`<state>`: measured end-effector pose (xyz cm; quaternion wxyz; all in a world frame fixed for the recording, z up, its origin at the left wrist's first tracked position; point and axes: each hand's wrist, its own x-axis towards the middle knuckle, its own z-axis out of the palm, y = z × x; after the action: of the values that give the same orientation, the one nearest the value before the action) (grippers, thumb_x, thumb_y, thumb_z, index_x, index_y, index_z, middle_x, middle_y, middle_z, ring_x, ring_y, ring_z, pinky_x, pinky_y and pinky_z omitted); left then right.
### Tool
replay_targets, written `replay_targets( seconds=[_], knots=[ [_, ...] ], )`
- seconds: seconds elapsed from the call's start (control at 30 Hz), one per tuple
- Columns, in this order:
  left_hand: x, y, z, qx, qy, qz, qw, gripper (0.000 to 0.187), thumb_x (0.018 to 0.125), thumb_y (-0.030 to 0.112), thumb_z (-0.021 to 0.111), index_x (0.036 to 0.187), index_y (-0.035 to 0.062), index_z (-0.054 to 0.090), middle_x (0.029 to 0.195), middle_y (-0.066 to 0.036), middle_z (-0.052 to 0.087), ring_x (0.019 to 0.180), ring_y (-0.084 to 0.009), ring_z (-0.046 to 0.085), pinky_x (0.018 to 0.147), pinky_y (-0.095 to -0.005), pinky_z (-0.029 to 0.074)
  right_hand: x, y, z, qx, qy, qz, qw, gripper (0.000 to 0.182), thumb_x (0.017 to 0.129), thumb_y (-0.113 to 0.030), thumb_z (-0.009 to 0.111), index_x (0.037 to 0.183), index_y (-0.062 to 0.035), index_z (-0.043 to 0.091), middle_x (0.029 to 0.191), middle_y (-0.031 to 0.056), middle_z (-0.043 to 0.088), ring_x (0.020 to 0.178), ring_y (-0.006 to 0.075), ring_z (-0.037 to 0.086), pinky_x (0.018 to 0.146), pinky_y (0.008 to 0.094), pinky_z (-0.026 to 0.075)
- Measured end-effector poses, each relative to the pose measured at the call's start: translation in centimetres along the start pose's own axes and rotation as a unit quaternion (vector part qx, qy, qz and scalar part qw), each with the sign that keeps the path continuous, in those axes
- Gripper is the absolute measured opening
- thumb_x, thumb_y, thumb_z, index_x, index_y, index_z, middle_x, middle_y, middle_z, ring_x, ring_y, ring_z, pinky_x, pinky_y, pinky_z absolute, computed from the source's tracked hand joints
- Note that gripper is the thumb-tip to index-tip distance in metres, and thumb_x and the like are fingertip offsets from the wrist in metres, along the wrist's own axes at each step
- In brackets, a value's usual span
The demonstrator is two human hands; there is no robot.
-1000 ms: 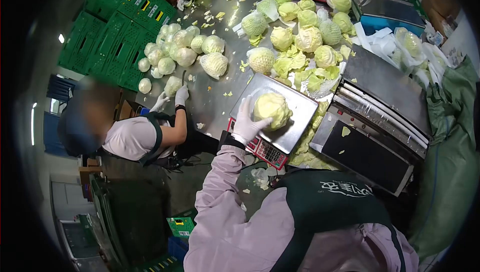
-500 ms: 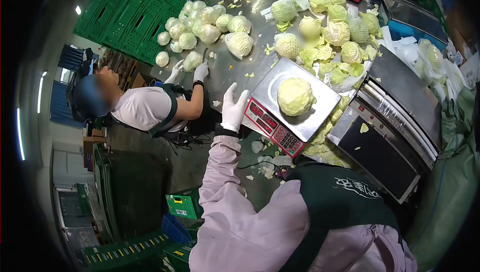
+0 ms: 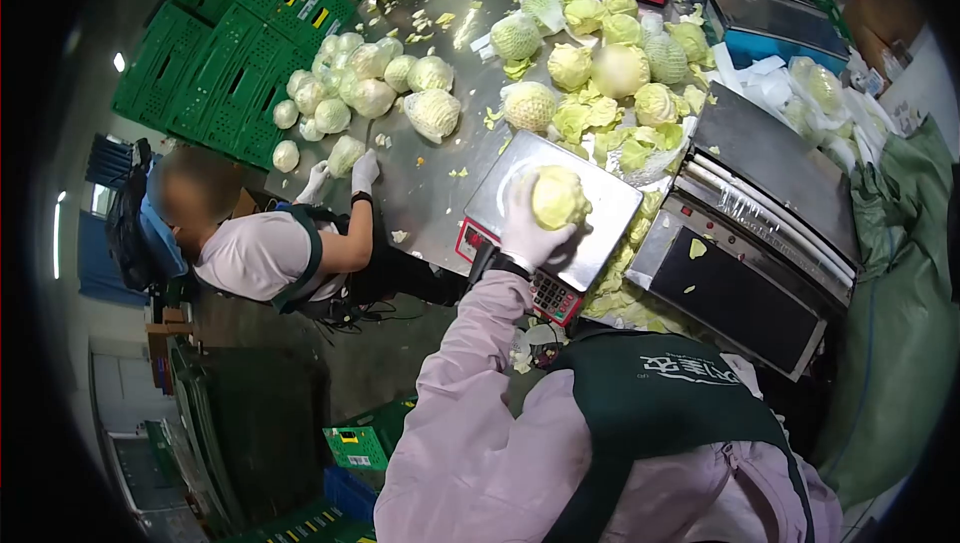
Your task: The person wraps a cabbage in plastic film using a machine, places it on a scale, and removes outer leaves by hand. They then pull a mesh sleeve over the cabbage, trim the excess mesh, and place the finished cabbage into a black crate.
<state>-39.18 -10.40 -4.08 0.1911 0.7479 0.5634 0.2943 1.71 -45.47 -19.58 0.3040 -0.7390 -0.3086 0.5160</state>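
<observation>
My left hand [image 3: 528, 225], in a white glove, is wrapped round the near left side of a pale green cabbage [image 3: 560, 197]. The cabbage is over the metal pan of a red scale [image 3: 612, 211]. My wrist and forearm cover part of the scale's display, while some of its keypad shows below. Of my right hand nothing shows. Past the scale lies a heap of cabbages [image 3: 570, 65], some in white foam nets, among loose leaves [image 3: 590, 121].
A wrapping machine [image 3: 745, 273] with a film roll stands right of the scale. At left, a co-worker [image 3: 275, 253] in white gloves handles a cabbage [image 3: 346, 156] beside a pile of wrapped ones [image 3: 352, 73]. Green crates [image 3: 230, 68] are stacked behind. Other gloved hands work across the table.
My left hand has moved from beside the scale onto the cabbage, its fingers closing round it. The whole view has shifted a little, so things appear further left.
</observation>
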Motion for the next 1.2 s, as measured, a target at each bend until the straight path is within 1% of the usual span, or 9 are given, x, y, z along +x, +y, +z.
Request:
replay_targets(
  seconds=[0.4, 0.6, 0.73, 0.8, 0.87, 0.9, 0.97, 1.07, 1.2],
  knots=[
    [-2.6, -1.7, -1.0, -0.763, -0.173, -0.206, 0.588, 0.085, 0.079, 0.03, 0.071, 0.145, 0.0018, 0.026, 0.141, -0.014, 0.043, 0.129, -0.028, 0.045, 0.107, -0.0446, 0.039, -4.2, -16.0, -0.1, -0.047, 0.04, -0.117, 0.991, 0.023, 0.092, -0.018, 0.058, 0.093, 0.002, 0.068, 0.074, 0.0068, 0.066, 0.069, 0.0108, 0.059, 0.062, 0.0278, 0.046],
    [-0.2, 10.4, -3.1, -0.766, -0.292, -0.119, 0.561, 0.113, 0.066, 0.046, 0.082, 0.149, 0.0055, 0.017, 0.149, -0.016, 0.029, 0.135, -0.0298, 0.034, 0.112, -0.0444, 0.03, -2.1, -29.5, 4.4, 0.347, -0.249, -0.04, 0.903, 0.065, 0.1, -0.053, 0.028, 0.146, -0.0067, 0.029, 0.135, 0.0147, 0.05, 0.118, 0.0261, 0.054, 0.096, 0.041, 0.046],
    [1.0, 14.2, -1.0, -0.582, -0.223, 0.037, 0.782, 0.13, 0.06, 0.057, 0.083, 0.151, 0.0066, 0.005, 0.152, -0.017, 0.02, 0.136, -0.0316, 0.032, 0.111, -0.0428, 0.029, -1.6, -32.3, 7.4, 0.591, -0.268, -0.097, 0.755, 0.067, 0.098, -0.056, 0.033, 0.147, -0.011, 0.027, 0.145, 0.0132, 0.039, 0.13, 0.0292, 0.043, 0.107, 0.0455, 0.036],
    [-1.3, 14.7, 0.5, -0.686, -0.287, -0.078, 0.664, 0.109, 0.075, 0.054, 0.074, 0.151, 0.0086, 0.011, 0.15, -0.015, 0.027, 0.136, -0.0312, 0.033, 0.112, -0.0442, 0.029, -1.8, -31.6, 6.3, 0.597, -0.311, -0.123, 0.729, 0.071, 0.095, -0.054, 0.042, 0.146, -0.0069, 0.029, 0.146, 0.0134, 0.039, 0.133, 0.028, 0.039, 0.111, 0.0427, 0.03],
    [-5.1, 13.5, 3.4, -0.791, -0.366, -0.224, 0.436, 0.09, 0.084, 0.053, 0.064, 0.149, 0.0086, 0.02, 0.147, -0.015, 0.034, 0.134, -0.0295, 0.036, 0.112, -0.0453, 0.031, -2.4, -31.7, 6.0, 0.432, -0.258, -0.293, 0.813, 0.078, 0.092, -0.055, 0.048, 0.144, -0.0014, 0.027, 0.146, 0.0139, 0.036, 0.136, 0.0255, 0.034, 0.113, 0.0399, 0.026],
    [-6.0, 13.4, 3.9, -0.789, -0.366, -0.23, 0.435, 0.09, 0.084, 0.053, 0.064, 0.149, 0.0086, 0.02, 0.147, -0.015, 0.034, 0.134, -0.0295, 0.036, 0.112, -0.0453, 0.031, -2.0, -30.6, 6.2, 0.404, -0.243, -0.288, 0.833, 0.082, 0.09, -0.051, 0.056, 0.144, 0.0027, 0.024, 0.147, 0.0148, 0.032, 0.138, 0.0239, 0.03, 0.114, 0.0382, 0.023],
    [-7.0, 13.1, 4.5, -0.626, -0.341, -0.173, 0.68, 0.087, 0.082, 0.061, 0.059, 0.147, 0.0114, 0.029, 0.144, -0.016, 0.04, 0.13, -0.0356, 0.04, 0.111, -0.0465, 0.033, -2.7, -30.5, 6.1, 0.345, -0.239, -0.303, 0.856, 0.082, 0.09, -0.046, 0.058, 0.144, 0.0026, 0.022, 0.147, 0.0148, 0.031, 0.138, 0.0238, 0.029, 0.114, 0.0381, 0.023],
    [-6.3, 11.1, 4.4, -0.735, -0.342, -0.34, 0.477, 0.082, 0.085, 0.064, 0.051, 0.146, 0.0124, 0.03, 0.146, -0.017, 0.038, 0.131, -0.0353, 0.039, 0.111, -0.049, 0.031, -3.2, -30.1, 5.2, 0.257, -0.21, -0.313, 0.89, 0.077, 0.087, -0.033, 0.065, 0.144, 0.002, 0.026, 0.147, 0.0162, 0.032, 0.138, 0.0264, 0.03, 0.113, 0.0386, 0.023],
    [-5.6, 10.4, 1.8, -0.707, -0.389, -0.357, 0.471, 0.084, 0.086, 0.066, 0.046, 0.146, 0.0104, 0.03, 0.146, -0.018, 0.038, 0.132, -0.0364, 0.039, 0.112, -0.0533, 0.029, -4.6, -31.1, 4.0, -0.002, -0.103, -0.412, 0.905, 0.063, 0.084, -0.026, 0.067, 0.137, -0.0023, 0.043, 0.143, 0.0176, 0.04, 0.134, 0.0317, 0.037, 0.111, 0.0391, 0.028]
  ],
)
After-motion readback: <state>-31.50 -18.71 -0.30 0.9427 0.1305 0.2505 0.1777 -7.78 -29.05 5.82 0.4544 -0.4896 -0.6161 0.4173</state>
